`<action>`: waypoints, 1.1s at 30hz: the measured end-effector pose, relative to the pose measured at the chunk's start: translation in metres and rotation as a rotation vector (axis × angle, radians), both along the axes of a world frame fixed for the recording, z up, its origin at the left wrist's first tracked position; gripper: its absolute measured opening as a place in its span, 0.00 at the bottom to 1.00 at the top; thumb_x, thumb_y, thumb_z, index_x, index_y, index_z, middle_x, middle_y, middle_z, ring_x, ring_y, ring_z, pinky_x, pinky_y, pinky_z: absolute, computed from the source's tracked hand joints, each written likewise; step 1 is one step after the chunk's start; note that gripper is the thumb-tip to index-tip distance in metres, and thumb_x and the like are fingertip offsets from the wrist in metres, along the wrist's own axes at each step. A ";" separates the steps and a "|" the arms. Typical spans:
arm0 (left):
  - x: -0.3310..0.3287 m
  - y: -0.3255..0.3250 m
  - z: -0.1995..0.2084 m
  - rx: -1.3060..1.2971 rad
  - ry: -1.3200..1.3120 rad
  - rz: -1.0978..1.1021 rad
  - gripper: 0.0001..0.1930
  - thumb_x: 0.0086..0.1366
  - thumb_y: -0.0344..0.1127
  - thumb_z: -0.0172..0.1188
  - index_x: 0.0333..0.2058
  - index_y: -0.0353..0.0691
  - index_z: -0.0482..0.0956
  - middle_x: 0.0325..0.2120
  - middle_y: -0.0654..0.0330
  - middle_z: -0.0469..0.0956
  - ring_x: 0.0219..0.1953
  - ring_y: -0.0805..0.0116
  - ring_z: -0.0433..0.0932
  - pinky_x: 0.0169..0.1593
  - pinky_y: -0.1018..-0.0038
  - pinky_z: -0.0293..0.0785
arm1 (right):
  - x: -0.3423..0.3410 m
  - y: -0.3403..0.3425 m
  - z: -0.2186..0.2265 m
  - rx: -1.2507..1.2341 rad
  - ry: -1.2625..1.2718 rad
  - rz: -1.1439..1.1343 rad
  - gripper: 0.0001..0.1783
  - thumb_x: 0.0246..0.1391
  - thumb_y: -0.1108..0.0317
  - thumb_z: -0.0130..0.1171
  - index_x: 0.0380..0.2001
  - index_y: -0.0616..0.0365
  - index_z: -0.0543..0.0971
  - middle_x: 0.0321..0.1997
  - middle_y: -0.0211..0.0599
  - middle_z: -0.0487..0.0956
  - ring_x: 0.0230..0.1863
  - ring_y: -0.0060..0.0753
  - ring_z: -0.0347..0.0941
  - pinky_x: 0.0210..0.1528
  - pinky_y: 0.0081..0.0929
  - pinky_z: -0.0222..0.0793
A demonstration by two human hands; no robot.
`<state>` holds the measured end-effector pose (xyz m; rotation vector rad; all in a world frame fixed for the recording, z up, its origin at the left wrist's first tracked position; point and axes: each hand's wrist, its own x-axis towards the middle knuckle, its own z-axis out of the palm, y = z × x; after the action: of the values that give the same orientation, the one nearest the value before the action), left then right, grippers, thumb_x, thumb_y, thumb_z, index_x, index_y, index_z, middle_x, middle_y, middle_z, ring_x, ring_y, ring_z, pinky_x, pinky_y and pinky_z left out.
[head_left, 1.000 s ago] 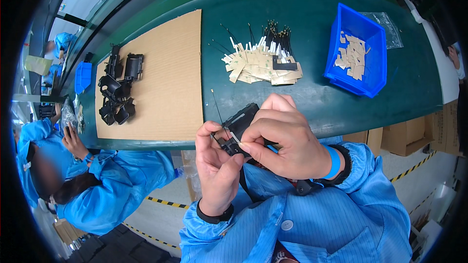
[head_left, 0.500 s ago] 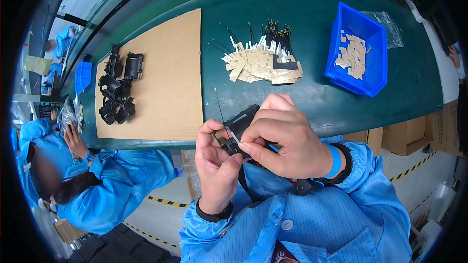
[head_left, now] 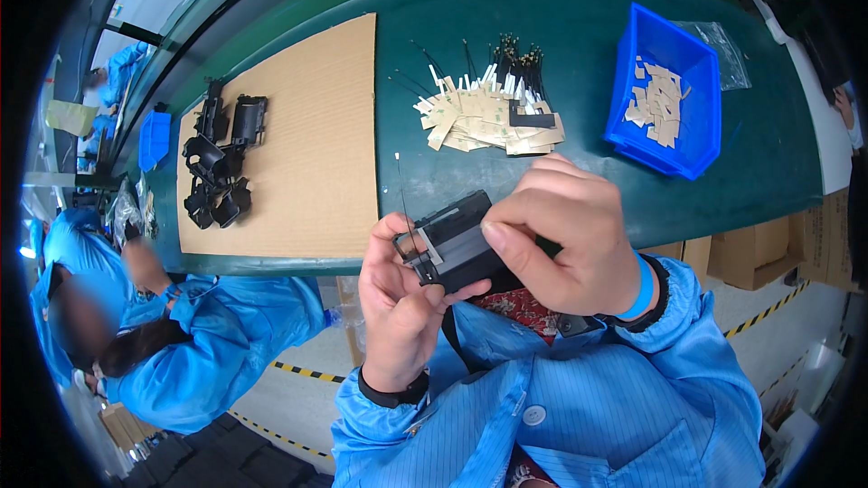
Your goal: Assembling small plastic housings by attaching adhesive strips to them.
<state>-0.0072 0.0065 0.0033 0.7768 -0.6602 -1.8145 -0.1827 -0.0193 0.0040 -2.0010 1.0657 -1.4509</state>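
My left hand [head_left: 398, 303] holds a black plastic housing [head_left: 461, 258] by its left end, fingers wrapped beneath and thumb at the near corner. A flat black surface faces up on it, with a short white strip [head_left: 432, 248] towards the left. From that end a thin black cable [head_left: 404, 190] rises, ending in a small light tip. My right hand [head_left: 565, 239] is closed at the housing's right end, its thumb and bent forefinger on the edge there. The other right fingers are curled, and what lies under them is hidden.
Beyond my hands lies a pile of cabled parts with tan backing [head_left: 484, 117]. A blue bin [head_left: 619, 140] of tan paper pieces stands right. Several black housings [head_left: 212, 163] rest on a cardboard sheet [head_left: 316, 136] at left. A co-worker in a blue sleeve [head_left: 240, 316] sits left.
My right hand has shifted right, from the white strip at the left part to the housing's right end. More of the housing's upper surface shows. The co-worker's hand has moved slightly.
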 end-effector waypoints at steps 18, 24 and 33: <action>0.003 -0.004 0.002 -0.002 0.096 0.034 0.24 0.52 0.22 0.48 0.49 0.38 0.54 0.45 0.46 0.67 0.45 0.53 0.74 0.43 0.58 0.77 | 0.004 0.006 -0.019 0.605 -0.376 0.228 0.22 0.51 0.63 0.54 0.47 0.64 0.67 0.37 0.39 0.72 0.32 0.24 0.66 0.33 0.21 0.64; 0.003 -0.003 0.001 -0.082 -0.098 0.099 0.23 0.54 0.30 0.55 0.47 0.36 0.56 0.42 0.45 0.68 0.41 0.50 0.75 0.36 0.63 0.81 | 0.008 0.008 -0.022 0.593 -0.406 0.257 0.23 0.52 0.64 0.53 0.49 0.64 0.66 0.40 0.42 0.74 0.39 0.28 0.70 0.36 0.22 0.66; 0.004 -0.002 -0.001 -0.154 -0.199 0.142 0.24 0.53 0.33 0.56 0.47 0.32 0.58 0.38 0.50 0.70 0.36 0.59 0.78 0.30 0.71 0.82 | 0.007 0.010 -0.023 0.590 -0.428 0.283 0.23 0.52 0.65 0.53 0.50 0.64 0.66 0.41 0.42 0.73 0.41 0.29 0.69 0.38 0.22 0.66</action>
<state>-0.0027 0.0041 0.0026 0.8846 -0.8418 -1.5515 -0.1758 -0.0097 -0.0191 -1.2912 0.8495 -1.1638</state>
